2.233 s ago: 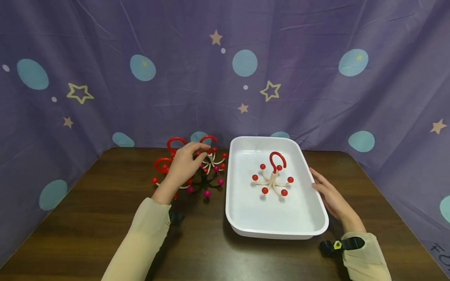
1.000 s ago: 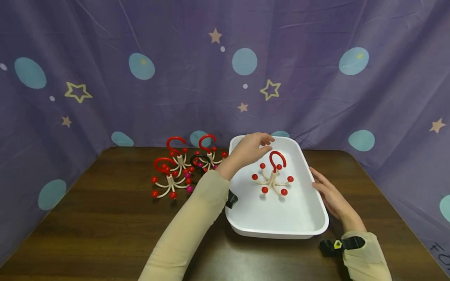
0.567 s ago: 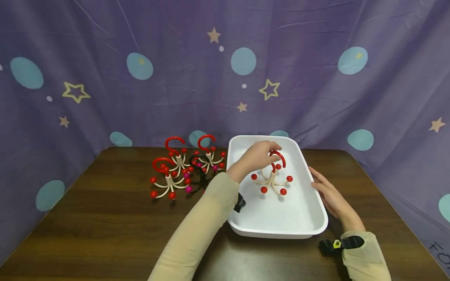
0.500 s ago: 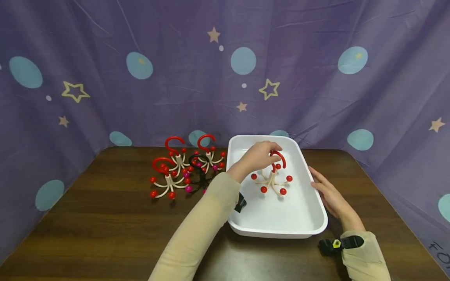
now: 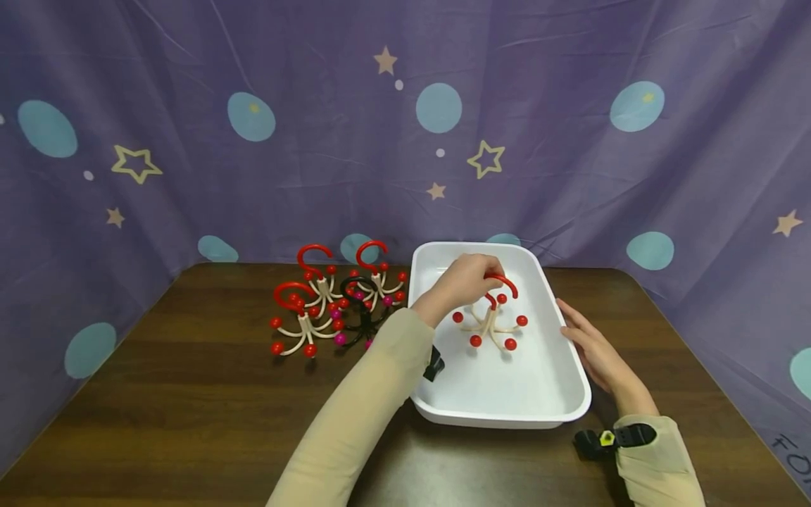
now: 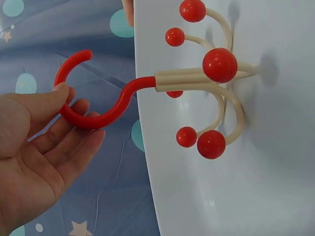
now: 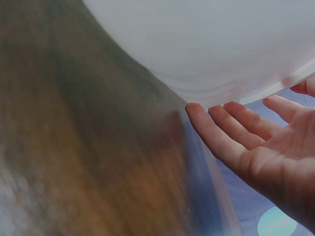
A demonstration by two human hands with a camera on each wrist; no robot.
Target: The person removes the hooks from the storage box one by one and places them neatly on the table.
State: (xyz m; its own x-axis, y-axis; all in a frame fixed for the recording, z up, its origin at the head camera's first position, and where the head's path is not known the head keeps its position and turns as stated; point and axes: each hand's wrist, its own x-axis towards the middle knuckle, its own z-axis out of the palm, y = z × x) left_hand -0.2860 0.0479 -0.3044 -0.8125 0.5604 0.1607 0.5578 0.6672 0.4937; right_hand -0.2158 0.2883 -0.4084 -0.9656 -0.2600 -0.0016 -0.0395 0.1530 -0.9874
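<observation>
My left hand [image 5: 465, 282] pinches the curved red top of a hanging hook [image 5: 491, 320] between thumb and fingers. In the left wrist view the hook [image 6: 182, 80] shows a beige stem and several curled arms tipped with red balls. It stands upright inside the white tray [image 5: 500, 398], its arms at the tray floor. At the tray's right side is my right hand [image 5: 595, 352]. In the right wrist view its straight fingertips [image 7: 194, 109] meet the outer wall of the tray [image 7: 211, 49].
Left of the tray, three more beige hooks with red tops stand on the brown table [image 5: 177, 394], the nearest one [image 5: 307, 325] in front. Among them is a black hook [image 5: 366, 322] with pink balls, partly behind my left sleeve. A purple curtain [image 5: 348, 141] hangs behind.
My left hand has come from above the group of hooks on the left across into the tray. Its fingers have closed on the red top, which has turned slightly. The right hand stays put.
</observation>
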